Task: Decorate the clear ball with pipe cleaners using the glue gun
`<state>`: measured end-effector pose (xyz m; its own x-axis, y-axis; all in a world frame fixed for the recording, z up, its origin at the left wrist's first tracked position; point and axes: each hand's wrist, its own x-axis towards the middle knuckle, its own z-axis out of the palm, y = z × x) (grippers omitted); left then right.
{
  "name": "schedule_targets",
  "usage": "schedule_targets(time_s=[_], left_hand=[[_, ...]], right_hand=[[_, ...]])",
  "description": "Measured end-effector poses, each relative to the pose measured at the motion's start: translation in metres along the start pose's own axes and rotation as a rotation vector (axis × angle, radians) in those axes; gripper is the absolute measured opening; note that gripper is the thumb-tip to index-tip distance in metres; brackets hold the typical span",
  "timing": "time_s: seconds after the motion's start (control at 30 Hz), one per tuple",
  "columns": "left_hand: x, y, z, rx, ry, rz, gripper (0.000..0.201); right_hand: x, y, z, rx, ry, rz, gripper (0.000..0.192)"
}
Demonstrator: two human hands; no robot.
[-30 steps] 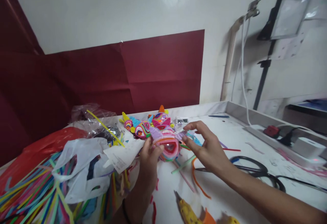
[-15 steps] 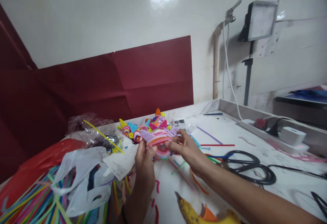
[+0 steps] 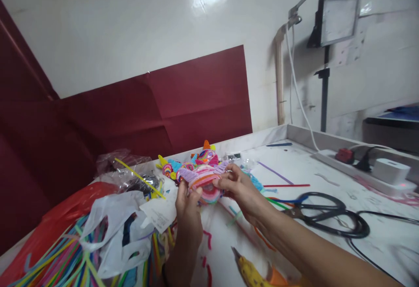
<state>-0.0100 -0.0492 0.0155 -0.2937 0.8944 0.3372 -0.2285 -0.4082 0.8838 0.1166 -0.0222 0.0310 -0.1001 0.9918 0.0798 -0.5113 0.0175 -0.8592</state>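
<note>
Between my two hands is a pink and multicoloured pipe-cleaner craft piece (image 3: 207, 178) with lilac ribbed parts at its sides and an opening in its lower middle. My left hand (image 3: 189, 204) grips its left side, thumb at the front. My right hand (image 3: 238, 188) pinches its right side near the opening's edge. Right behind it sit several colourful pipe-cleaner figures (image 3: 207, 156) with orange, yellow and blue pointed parts, partly hidden by the held piece. A white paper tag (image 3: 160, 212) lies close to my left hand.
Bundled pipe cleaners (image 3: 55, 256), a white plastic bag (image 3: 108, 217) and a red bag (image 3: 72, 202) cover the left. Black-handled scissors (image 3: 330, 212) and a power strip (image 3: 363, 173) lie right. Yellow-handled pliers (image 3: 252, 269) lie in front. A raised rim (image 3: 268, 134) edges the table.
The view has shifted slightly, moving the table items a little to the right in the picture. Both hands keep hold of the craft piece, whose opening now shows more clearly.
</note>
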Motion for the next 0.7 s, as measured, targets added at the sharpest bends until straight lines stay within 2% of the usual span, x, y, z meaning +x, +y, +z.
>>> schedule_targets(time_s=[0.17, 0.23, 0.5, 0.7], left_hand=[[0.003, -0.003, -0.008, 0.243, 0.048, 0.163, 0.023], [0.005, -0.004, -0.01, 0.271, 0.071, 0.188, 0.016], [0.007, -0.009, -0.011, 0.257, 0.134, 0.214, 0.024], [0.003, -0.001, -0.004, 0.206, 0.015, 0.126, 0.031]], right_hand=[[0.004, 0.006, 0.002, 0.07, 0.012, 0.019, 0.056], [0.006, 0.008, 0.003, 0.093, 0.012, 0.018, 0.056], [0.008, 0.007, 0.004, 0.127, 0.013, 0.036, 0.061], [0.008, 0.003, 0.001, 0.104, 0.017, 0.041, 0.064]])
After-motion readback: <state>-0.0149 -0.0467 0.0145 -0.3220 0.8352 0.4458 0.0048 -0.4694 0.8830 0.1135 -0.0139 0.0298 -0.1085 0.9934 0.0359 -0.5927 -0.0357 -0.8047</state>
